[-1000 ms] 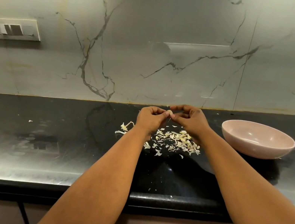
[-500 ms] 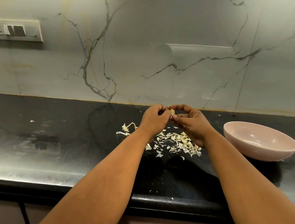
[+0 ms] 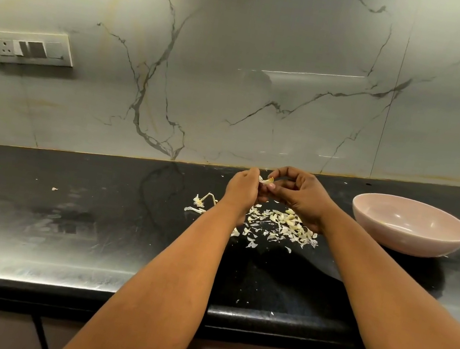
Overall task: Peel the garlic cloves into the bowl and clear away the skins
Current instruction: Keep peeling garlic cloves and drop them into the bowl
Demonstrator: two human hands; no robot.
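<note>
overhead strip glare, wide-angle bowing

A small pale garlic clove (image 3: 267,180) is held up above the black counter, part of its papery skin lifted away from it. Below it a loose scatter of whitish garlic skins (image 3: 280,228) lies flat on the countertop, with a dried stem piece (image 3: 202,200) just to their left. The pale pink bowl (image 3: 410,226) stands upright to the right of the skins, near but apart from them.
</note>
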